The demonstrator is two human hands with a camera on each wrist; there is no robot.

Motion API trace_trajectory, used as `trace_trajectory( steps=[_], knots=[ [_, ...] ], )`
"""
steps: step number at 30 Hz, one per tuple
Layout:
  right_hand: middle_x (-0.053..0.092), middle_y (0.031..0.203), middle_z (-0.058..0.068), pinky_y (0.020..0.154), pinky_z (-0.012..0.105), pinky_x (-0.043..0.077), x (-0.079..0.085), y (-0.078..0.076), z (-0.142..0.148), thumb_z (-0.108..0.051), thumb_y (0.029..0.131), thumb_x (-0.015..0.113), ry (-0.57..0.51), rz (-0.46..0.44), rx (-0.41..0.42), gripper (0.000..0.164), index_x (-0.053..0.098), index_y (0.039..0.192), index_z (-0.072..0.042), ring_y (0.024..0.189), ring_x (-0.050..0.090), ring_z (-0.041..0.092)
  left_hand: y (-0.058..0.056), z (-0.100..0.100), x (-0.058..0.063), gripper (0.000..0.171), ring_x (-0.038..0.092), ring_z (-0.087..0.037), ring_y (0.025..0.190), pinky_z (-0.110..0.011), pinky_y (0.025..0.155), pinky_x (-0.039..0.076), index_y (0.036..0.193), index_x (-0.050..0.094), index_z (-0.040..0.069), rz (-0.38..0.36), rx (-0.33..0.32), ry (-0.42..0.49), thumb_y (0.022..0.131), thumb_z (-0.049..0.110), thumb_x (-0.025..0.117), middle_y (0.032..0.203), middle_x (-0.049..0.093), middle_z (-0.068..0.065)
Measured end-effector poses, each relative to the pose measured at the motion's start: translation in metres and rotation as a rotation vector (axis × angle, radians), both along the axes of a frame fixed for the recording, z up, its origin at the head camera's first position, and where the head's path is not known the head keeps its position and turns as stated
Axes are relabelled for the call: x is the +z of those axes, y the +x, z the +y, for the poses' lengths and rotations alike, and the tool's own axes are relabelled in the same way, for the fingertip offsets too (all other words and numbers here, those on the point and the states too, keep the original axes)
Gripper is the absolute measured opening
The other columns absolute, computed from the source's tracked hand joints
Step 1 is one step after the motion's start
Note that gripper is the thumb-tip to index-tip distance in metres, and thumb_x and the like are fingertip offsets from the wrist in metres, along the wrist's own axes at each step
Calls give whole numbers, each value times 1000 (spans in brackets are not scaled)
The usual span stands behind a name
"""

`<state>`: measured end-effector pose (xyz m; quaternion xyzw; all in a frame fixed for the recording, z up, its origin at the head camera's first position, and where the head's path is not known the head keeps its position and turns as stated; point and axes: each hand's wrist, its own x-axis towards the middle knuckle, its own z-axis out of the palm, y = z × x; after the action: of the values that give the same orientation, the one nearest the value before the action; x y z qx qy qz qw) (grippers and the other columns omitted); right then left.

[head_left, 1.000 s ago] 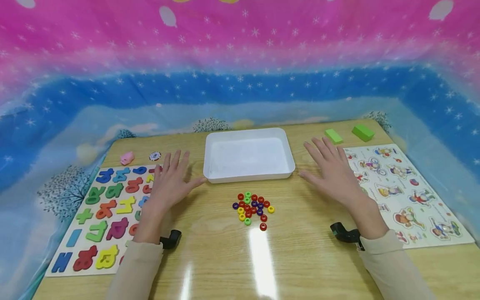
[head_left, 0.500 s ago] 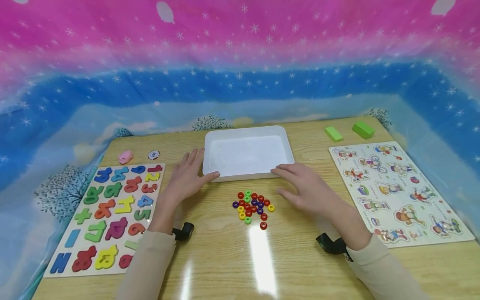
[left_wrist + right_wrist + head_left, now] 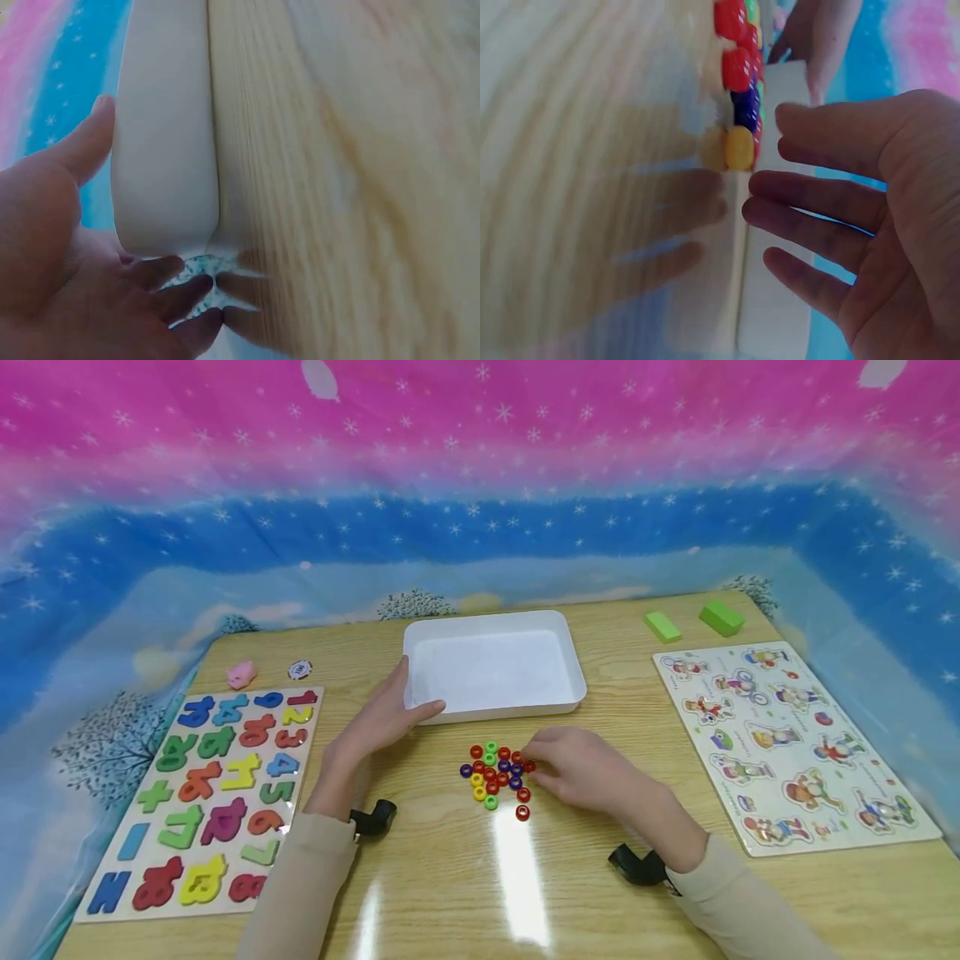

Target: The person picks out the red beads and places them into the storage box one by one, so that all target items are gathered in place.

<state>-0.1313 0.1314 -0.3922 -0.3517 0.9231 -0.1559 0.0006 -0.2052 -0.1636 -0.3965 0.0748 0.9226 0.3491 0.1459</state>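
A white rectangular tray (image 3: 495,672) stands in the middle of the table. At its near left corner is my left hand (image 3: 382,706), with the thumb along the near rim and the fingers beside the left wall. In the left wrist view those fingertips reach down to the table beside the tray's end. Several ring-shaped beads (image 3: 490,773) in red, green, yellow and purple lie in a loose cluster in front of the tray. My right hand (image 3: 581,768) is over their right side, thumb and fingers apart, close to a yellow bead (image 3: 739,148) that the hand hides in the head view.
At left lies a number puzzle board (image 3: 288,802), with a pink pig figure (image 3: 242,674) and a poker chip (image 3: 300,670) behind it. A picture puzzle board (image 3: 750,714) lies at right, with two green blocks (image 3: 663,627) beyond. Patterned cloth (image 3: 480,527) surrounds the table.
My left hand has moved right to the tray's corner. My right hand has come left and toward me, from beside the tray to the right side of the beads.
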Motion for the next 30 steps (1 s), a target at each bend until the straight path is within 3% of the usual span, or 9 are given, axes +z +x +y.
trace_trajectory(
  steps=[17,24,30],
  knots=[
    [54,79,-10,62,22,44,-15,-3,-13,-14,82,66,21,98,0,12,68,92,-20,68,46,4,-2,1,-2,114,4,-24,146,-49,115,16,147,-17,23,-1,3,79,75,64,61,157,-5,-1],
    [60,88,-10,68,22,49,-5,-9,-13,-13,82,66,-17,46,-47,15,70,94,-20,76,55,4,-2,3,-3,113,6,-25,146,-51,115,17,148,-13,23,-2,29,143,76,55,67,158,-1,-1],
    [61,90,-7,72,25,50,12,-27,-13,-11,83,66,-95,33,-70,13,70,94,-16,81,57,9,-3,5,-6,112,9,-24,145,-50,114,19,149,-12,21,2,45,190,77,47,71,158,2,-2]
  ],
)
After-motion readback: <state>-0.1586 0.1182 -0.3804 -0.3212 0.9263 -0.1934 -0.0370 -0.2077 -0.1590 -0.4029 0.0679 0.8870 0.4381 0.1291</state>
